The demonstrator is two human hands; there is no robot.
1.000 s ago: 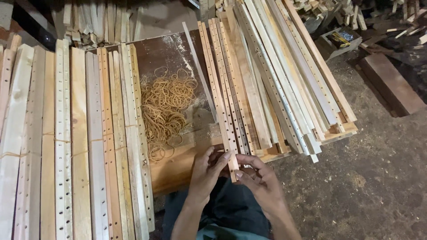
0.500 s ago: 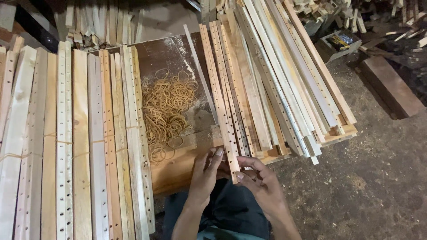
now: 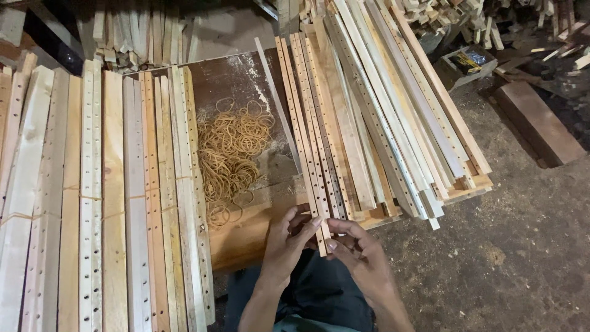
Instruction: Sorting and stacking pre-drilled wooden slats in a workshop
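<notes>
Long perforated reddish wooden slat (image 3: 305, 147) runs away from the person, near end pinched between left hand (image 3: 289, 237) and right hand (image 3: 359, 252), both grips closed on it.

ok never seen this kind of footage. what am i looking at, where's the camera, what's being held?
There is no machine here: one camera sits on a person's head and looks down at their own two bare hands. The left hand and right hand both grip the near end of a thin wooden slat with a row of drilled holes. It lies at the left edge of a slanted stack of similar slats. In the middle, on a brown board, is a loose heap of tan rubber bands. To the left lie bundled slats, some with bands around them. The dirt floor is on the right.
</notes>
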